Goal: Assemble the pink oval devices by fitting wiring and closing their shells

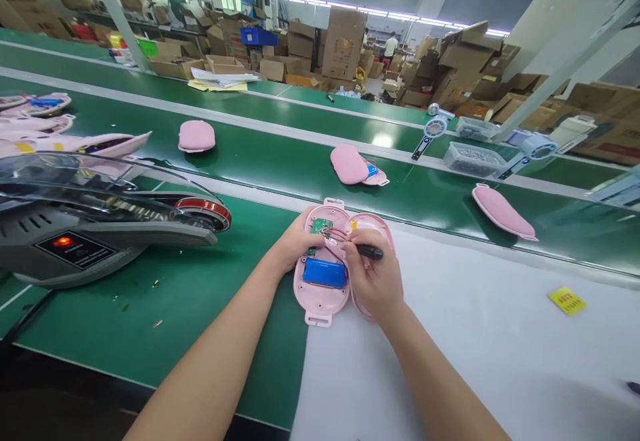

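Observation:
An opened pink plastic casing (320, 301) lies at the edge of the white sheet. In its left half are a blue battery (325, 273), a green circuit board (323, 225) and thin red and dark wires (339, 232). My left hand (294, 241) grips the casing's left rim, its thumb by the board. Pinched in my right hand (377, 274) is a slim tool with a black handle (370, 251); its tip points at the wires and its kind cannot be made out. That hand covers much of the casing's other half (383, 223).
A grey machine (110, 234) with a red-rimmed wheel stands at left, near stacked pink casings (107, 142). More pink casings (197, 136) lie along the green belt (265, 151). Light-blue handheld devices (434, 127) and clear tubs (473, 159) sit at right. A yellow label (567, 300) lies on the white sheet (475, 334).

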`<action>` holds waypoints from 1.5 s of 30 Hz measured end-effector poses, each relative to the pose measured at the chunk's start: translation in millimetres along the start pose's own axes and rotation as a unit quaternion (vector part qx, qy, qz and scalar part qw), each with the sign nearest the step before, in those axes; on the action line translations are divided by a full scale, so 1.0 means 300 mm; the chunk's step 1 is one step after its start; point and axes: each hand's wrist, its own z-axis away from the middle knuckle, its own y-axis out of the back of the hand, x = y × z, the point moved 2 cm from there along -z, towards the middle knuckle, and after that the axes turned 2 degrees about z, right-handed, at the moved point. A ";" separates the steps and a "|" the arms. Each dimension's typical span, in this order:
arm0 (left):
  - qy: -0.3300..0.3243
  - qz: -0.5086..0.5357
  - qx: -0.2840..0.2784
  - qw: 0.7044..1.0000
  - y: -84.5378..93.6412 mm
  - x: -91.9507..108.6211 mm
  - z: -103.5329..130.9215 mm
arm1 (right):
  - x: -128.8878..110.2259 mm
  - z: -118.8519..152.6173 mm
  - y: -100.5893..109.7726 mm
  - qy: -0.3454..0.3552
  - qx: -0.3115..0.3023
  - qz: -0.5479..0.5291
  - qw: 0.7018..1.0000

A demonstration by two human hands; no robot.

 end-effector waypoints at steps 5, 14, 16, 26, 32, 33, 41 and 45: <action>0.000 -0.002 0.005 1.000 -0.004 0.011 0.007 | 0.000 0.009 -0.007 0.020 0.002 0.018 1.000; 0.000 -0.005 0.006 1.000 -0.003 0.009 0.010 | -0.010 0.013 -0.028 0.058 0.021 0.045 0.997; -0.003 -0.004 0.006 1.000 -0.001 0.006 0.008 | -0.006 0.012 -0.022 0.052 0.037 0.054 0.997; -0.006 0.006 0.004 1.000 0.005 0.000 0.002 | -0.009 0.017 -0.010 -0.003 0.064 0.025 0.998; 0.000 0.008 0.001 1.000 0.008 -0.010 -0.006 | 0.004 0.022 -0.010 -0.013 0.051 0.017 0.998; 0.002 0.008 0.000 1.000 0.009 -0.011 -0.007 | 0.005 0.022 -0.010 -0.009 0.047 0.019 0.999; 0.006 0.015 0.001 1.000 0.013 -0.017 -0.009 | -0.008 0.030 -0.041 0.064 0.011 0.052 0.997; 0.006 0.017 0.006 1.000 0.011 -0.014 -0.007 | -0.008 0.041 -0.056 0.078 0.016 0.072 0.994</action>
